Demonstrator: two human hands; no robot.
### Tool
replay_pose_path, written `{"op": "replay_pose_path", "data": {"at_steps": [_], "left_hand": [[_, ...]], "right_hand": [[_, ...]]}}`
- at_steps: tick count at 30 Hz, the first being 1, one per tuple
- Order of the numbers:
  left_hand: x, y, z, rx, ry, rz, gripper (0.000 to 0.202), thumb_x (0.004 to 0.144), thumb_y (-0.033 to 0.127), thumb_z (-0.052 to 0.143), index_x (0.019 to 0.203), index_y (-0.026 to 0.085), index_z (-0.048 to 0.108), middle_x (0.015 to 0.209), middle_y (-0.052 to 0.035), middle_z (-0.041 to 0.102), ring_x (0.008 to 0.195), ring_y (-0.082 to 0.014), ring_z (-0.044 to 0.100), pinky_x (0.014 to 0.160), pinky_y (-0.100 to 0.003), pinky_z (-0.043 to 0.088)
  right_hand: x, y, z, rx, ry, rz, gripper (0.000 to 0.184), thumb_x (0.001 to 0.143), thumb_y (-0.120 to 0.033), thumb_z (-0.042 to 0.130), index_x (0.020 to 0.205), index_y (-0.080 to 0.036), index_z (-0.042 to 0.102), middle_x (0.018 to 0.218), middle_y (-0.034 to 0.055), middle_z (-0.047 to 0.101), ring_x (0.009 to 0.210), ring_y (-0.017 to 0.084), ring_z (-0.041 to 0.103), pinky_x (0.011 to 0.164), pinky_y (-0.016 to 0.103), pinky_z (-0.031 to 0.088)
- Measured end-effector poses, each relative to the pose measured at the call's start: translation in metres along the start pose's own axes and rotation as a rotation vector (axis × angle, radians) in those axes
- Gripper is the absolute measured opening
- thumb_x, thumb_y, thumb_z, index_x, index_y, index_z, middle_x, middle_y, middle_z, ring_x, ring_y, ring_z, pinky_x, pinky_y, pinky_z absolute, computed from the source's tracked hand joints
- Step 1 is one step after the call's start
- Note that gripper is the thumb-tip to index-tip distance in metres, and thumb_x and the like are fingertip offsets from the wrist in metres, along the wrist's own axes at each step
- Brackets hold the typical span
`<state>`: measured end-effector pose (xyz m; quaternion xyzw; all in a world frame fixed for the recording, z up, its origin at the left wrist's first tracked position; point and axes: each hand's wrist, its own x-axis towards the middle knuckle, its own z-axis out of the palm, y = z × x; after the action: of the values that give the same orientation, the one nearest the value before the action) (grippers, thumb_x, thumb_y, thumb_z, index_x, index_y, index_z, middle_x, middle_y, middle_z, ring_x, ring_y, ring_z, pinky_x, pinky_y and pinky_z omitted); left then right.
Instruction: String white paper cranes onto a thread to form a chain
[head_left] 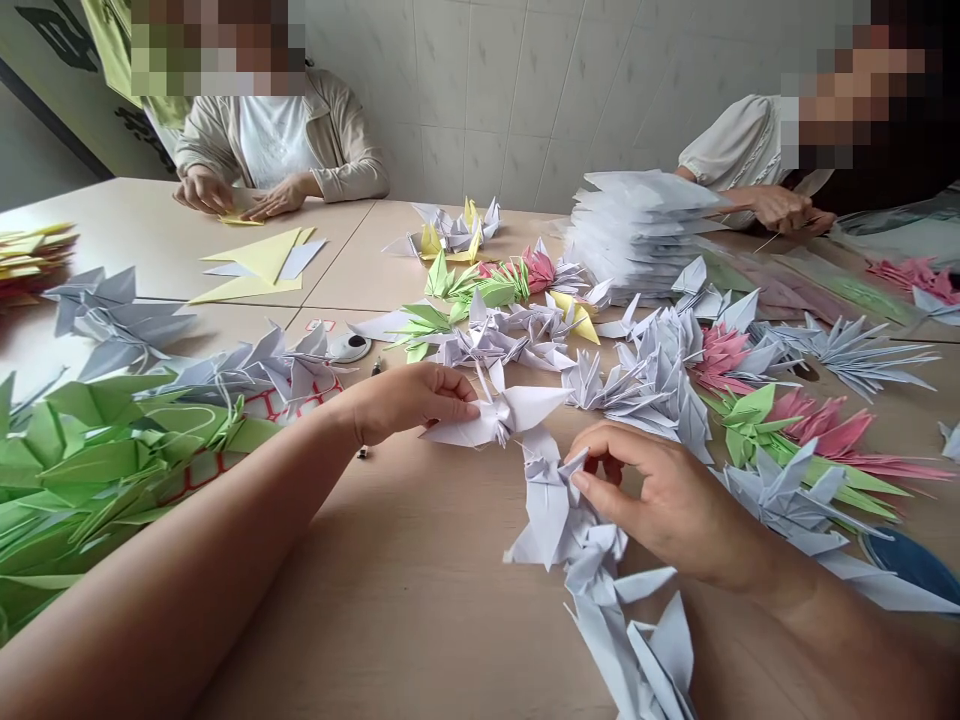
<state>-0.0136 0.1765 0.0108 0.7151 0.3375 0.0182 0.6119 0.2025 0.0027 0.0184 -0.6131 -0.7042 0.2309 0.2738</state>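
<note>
My left hand (431, 400) pinches the left side of a white paper crane (501, 415), whose wings are spread wide above the table. Just below and to the right, my right hand (637, 480) grips another white paper crane (547, 495) by a pointed tip between thumb and fingers. That crane is at the upper end of a string of white cranes (630, 620) running down toward the table's near edge. Whether a thread joins the left crane to this string I cannot tell.
Green folded cranes (82, 480) pile up at the left. White, pink and green crane strings (667, 360) lie across the right. A tall stack of clear packets (637, 235) stands behind. Yellow paper sheets (262, 260) lie far left. Two people work opposite, one folding yellow paper.
</note>
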Motion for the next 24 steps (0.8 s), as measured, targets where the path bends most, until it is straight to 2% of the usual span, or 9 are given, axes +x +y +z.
{"op": "replay_pose_path", "data": {"at_steps": [5,12,17,24], "left_hand": [[0.001,0.0,0.004,0.053,0.019,-0.02,0.028,0.076,0.045,0.064,0.084,0.018,0.063,0.072,0.0021,0.061,0.061,-0.0106,0.049,0.055,-0.021,0.035],[0.006,-0.007,0.005,0.252,0.08,-0.045,0.026,0.073,0.045,0.066,0.081,0.02,0.065,0.07,0.0025,0.06,0.059,-0.0113,0.046,0.05,-0.021,0.032],[0.007,-0.008,0.005,0.338,0.116,-0.047,0.026,0.074,0.045,0.063,0.083,0.021,0.066,0.064,0.003,0.056,0.055,-0.0114,0.041,0.048,-0.021,0.029],[0.009,-0.01,0.003,0.393,0.154,-0.031,0.028,0.076,0.047,0.059,0.083,0.021,0.066,0.066,0.0013,0.058,0.058,-0.013,0.045,0.049,-0.022,0.032]], "right_hand": [[0.003,0.004,0.004,0.148,0.027,0.073,0.011,0.09,-0.019,0.053,0.092,-0.023,0.063,0.088,-0.0009,0.066,0.079,0.013,0.06,0.071,0.024,0.048],[0.007,0.009,0.007,0.152,0.003,0.176,0.014,0.087,-0.025,0.055,0.094,-0.022,0.066,0.089,0.0014,0.068,0.076,0.015,0.062,0.069,0.027,0.049],[0.006,0.01,0.003,0.209,-0.107,0.264,0.017,0.086,-0.029,0.055,0.096,-0.022,0.066,0.085,0.001,0.067,0.076,0.016,0.061,0.07,0.03,0.049],[0.005,0.003,-0.001,0.311,-0.213,0.321,0.015,0.085,-0.028,0.056,0.093,-0.021,0.067,0.089,0.0024,0.067,0.082,0.018,0.061,0.075,0.032,0.048]]}}
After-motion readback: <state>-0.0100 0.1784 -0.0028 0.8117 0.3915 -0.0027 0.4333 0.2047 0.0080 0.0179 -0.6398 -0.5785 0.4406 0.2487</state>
